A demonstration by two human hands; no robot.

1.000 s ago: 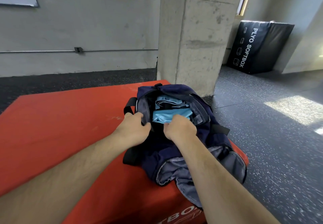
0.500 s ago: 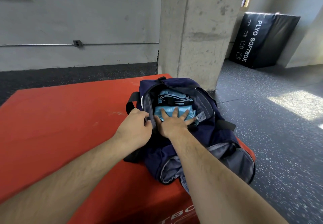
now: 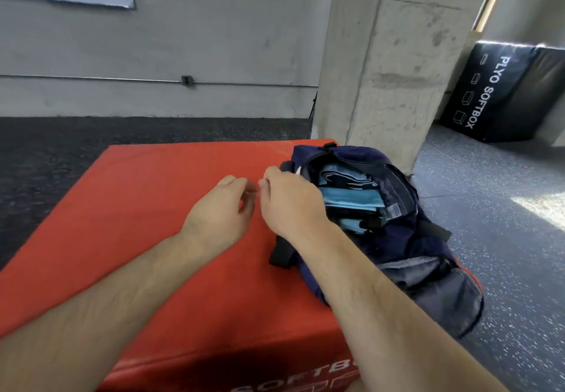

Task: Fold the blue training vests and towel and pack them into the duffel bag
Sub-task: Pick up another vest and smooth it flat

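Above the red padded soft box [image 3: 153, 208] the left hand [image 3: 218, 211] hovers, its fingers [image 3: 235, 182] loosely curled and holding nothing. Just beside it, the right hand [image 3: 290, 205] has curled fingers [image 3: 272, 176] at the left rim of the open navy fabric duffel bag [image 3: 403, 239]; whether they pinch it I cannot tell. Folded light-blue cloths [image 3: 348, 202] lie packed inside the bag, on the box's right end

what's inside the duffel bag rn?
The open duffel bag holds folded light-blue fabric in stacked layers, some with dark trim. Anything beneath the stack is covered, and the right hand hides the opening's near-left edge.
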